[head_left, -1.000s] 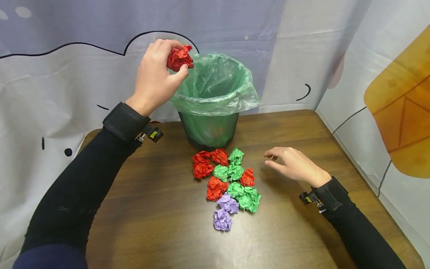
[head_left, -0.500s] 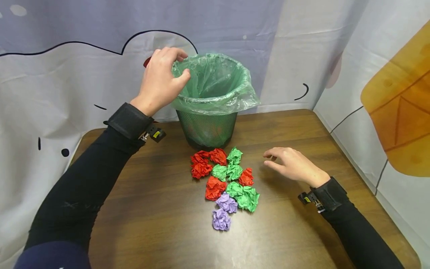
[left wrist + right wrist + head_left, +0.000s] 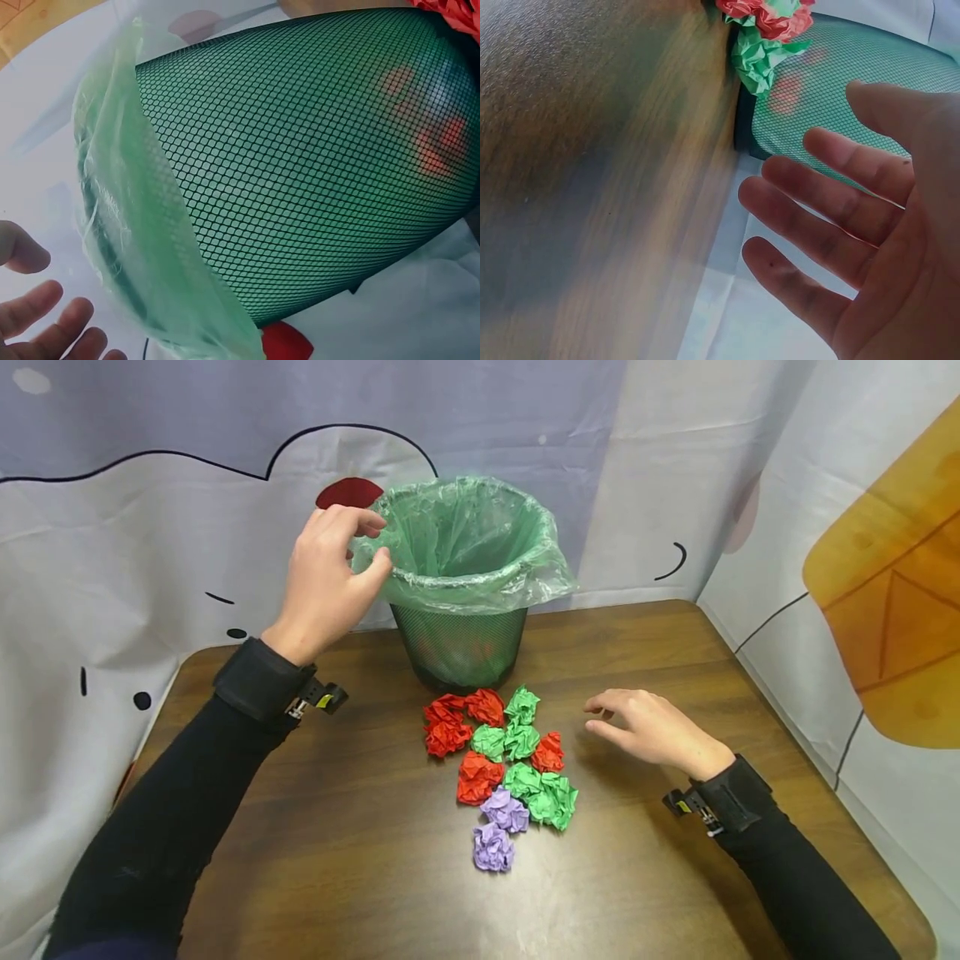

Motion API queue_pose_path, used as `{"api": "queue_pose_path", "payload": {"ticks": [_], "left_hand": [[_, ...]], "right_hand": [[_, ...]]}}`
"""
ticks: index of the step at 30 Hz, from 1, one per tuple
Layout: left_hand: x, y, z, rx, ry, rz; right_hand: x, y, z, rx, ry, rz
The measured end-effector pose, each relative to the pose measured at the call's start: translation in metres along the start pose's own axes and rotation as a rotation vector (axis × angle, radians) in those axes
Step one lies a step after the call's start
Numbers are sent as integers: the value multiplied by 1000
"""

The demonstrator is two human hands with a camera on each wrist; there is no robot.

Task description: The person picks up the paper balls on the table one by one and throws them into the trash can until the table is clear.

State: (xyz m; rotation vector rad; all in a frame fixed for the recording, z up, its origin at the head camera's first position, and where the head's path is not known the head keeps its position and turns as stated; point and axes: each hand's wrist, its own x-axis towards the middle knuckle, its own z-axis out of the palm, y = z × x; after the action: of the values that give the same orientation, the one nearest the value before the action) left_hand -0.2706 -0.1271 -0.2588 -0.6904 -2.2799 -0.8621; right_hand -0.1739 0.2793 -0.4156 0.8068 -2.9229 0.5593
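My left hand (image 3: 322,581) hovers at the left rim of a mesh waste bin (image 3: 461,647), holding nothing, its thumb and fingers spread apart. A translucent green bag (image 3: 480,597) lines the bin and folds over the rim. Through the mesh, the left wrist view shows blurred red shapes (image 3: 431,150) at the bottom. Over the right side of the table, my right hand (image 3: 656,731) hangs loosely with nothing in it. To its left lie crumpled paper balls: several red ones (image 3: 480,778), several green ones (image 3: 553,802) and two purple ones (image 3: 493,848).
The brown wooden table (image 3: 337,860) bears the bin at its back edge, with the paper balls grouped in front. A printed curtain (image 3: 150,568) hangs close behind the table and along its right side.
My left hand has let go of a red paper ball at the bin's rim, and that ball is out of sight. The hand has since moved down and left. My right hand stays put.
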Motion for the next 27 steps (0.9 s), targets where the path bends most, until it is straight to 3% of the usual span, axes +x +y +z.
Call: {"api": "queue_pose_path", "payload": {"ticks": [13, 27], "left_hand": [[-35, -3, -3, -17, 44, 19], [-72, -14, -4, 11, -31, -26]], "right_hand": [[-2, -6, -2, -5, -4, -21], [-6, -8, 4, -7, -11, -7]]}}
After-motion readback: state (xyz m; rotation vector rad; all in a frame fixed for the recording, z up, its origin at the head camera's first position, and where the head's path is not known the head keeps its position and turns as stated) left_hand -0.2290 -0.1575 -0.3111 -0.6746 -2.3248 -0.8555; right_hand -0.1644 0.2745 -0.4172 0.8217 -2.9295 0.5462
